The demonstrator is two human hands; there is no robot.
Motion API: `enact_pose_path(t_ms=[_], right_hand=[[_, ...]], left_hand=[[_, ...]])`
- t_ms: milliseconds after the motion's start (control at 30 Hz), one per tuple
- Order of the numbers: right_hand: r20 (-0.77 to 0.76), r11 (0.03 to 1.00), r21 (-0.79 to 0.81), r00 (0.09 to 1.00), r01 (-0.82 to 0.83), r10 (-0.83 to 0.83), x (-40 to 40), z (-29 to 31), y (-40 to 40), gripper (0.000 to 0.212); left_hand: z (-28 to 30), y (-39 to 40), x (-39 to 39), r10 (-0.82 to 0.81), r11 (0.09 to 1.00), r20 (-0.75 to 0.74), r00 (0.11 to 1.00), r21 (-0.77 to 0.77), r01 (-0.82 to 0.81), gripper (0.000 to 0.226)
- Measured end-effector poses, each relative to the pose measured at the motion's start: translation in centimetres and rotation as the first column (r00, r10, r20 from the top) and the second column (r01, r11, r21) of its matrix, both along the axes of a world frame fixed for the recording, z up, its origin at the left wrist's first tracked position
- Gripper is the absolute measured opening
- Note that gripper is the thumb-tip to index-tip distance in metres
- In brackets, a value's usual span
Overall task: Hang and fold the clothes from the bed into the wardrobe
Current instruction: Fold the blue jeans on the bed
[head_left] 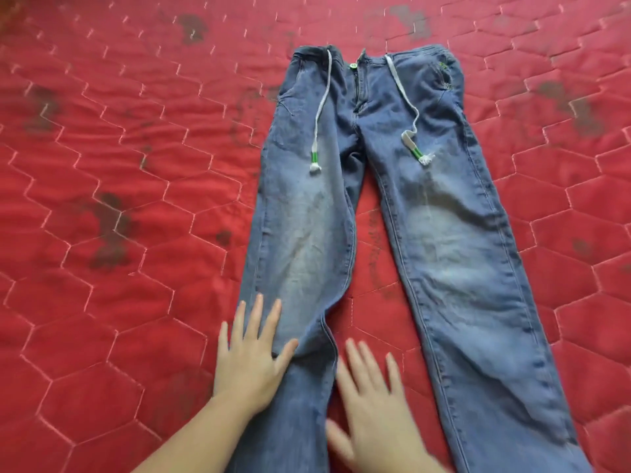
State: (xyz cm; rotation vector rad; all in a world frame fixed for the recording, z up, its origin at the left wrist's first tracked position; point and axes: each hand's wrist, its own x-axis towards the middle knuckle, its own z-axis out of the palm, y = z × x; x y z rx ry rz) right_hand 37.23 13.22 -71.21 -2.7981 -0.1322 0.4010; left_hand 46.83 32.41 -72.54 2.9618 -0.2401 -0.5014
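Left hand (251,358) lies flat, fingers spread, on the jeans (392,216); right hand (372,404), flat and gripping nothing, is blurred beside that trouser leg on the bed (102,165).

Left hand (251,361) flat, fingers spread; right hand (370,411) flat, fingers straight, blurred.

I am seeing one pair of jeans (392,213) with two drawstring ends (315,165), one red quilted bedspread (119,165), and my two hands: left hand (251,360), right hand (372,407).
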Motion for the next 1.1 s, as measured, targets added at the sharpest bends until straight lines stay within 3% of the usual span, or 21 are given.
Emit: enact_pose_path(t_ms=[133, 200, 333, 467, 533, 600, 633, 800, 867, 933, 1033, 1100], right_hand=[[-0.043, 0.944, 0.270, 0.982, 0.190, -0.185, -5.1, 0.7, 7.4, 0.045], [-0.162, 0.873, 0.362, 0.944, 0.327, -0.287, -6.9, 1.6, 9.1, 0.041], [-0.553, 0.656, 0.378, 0.728, 0.653, -0.407, -9.8, 4.7, 10.1, 0.058], [-0.640, 0.661, 0.359, 0.690, 0.659, -0.340, -12.8, 4.1, 10.4, 0.021], [-0.666, 0.543, 0.399, 0.640, 0.739, -0.383, -14.0, 3.7, 10.3, 0.011], [-0.757, 0.354, 0.426, 0.542, 0.833, -0.365, -15.1, 4.0, 10.5, 0.013], [-0.778, 0.306, 0.423, 0.515, 0.853, -0.361, -15.6, 4.4, 10.5, 0.013], [-0.799, 0.296, 0.412, 0.498, 0.862, -0.338, -18.7, 6.2, 11.3, 0.011], [-0.755, 0.349, 0.428, 0.542, 0.834, -0.369, -19.3, 7.3, 11.7, 0.012], [-0.719, 0.366, 0.450, 0.573, 0.815, -0.393, -19.4, 8.6, 12.1, 0.012], [-0.643, 0.355, 0.515, 0.625, 0.780, -0.442, -18.8, 10.5, 12.5, 0.049], [-0.564, 0.412, 0.546, 0.684, 0.729, -0.463, -17.7, 12.0, 12.4, 0.072]], left_hand=[[0.7, 3.1, -6.7, 0.121, 0.989, 0.065, 0.990, -0.098, -0.115, 0.068], [1.3, 3.9, -9.8, 0.204, 0.974, 0.044, 0.978, -0.108, -0.198, 0.068], [3.2, 4.3, -14.6, 0.333, 0.895, -0.108, 0.937, -0.276, -0.350, 0.072], [3.8, 5.0, -18.0, 0.447, 0.765, -0.205, 0.871, -0.417, -0.491, 0.067], [4.0, 5.6, -19.1, 0.488, 0.693, -0.286, 0.825, -0.448, -0.565, 0.057], [4.3, 6.5, -20.2, 0.483, 0.642, -0.369, 0.794, -0.467, -0.608, 0.049], [4.5, 6.9, -20.6, 0.460, 0.634, -0.383, 0.801, -0.491, -0.598, 0.047], [6.1, 9.2, -22.8, 0.309, 0.720, -0.364, 0.879, -0.514, -0.466, 0.029], [7.3, 10.0, -23.1, 0.276, 0.737, -0.418, 0.865, -0.486, -0.470, 0.019], [9.0, 10.6, -23.0, 0.252, 0.695, -0.519, 0.817, -0.490, -0.526, 0.014], [11.9, 11.1, -21.6, 0.225, 0.629, -0.590, 0.775, -0.520, -0.578, 0.015], [14.3, 10.9, -20.5, 0.210, 0.599, -0.605, 0.768, -0.541, -0.591, 0.025]])
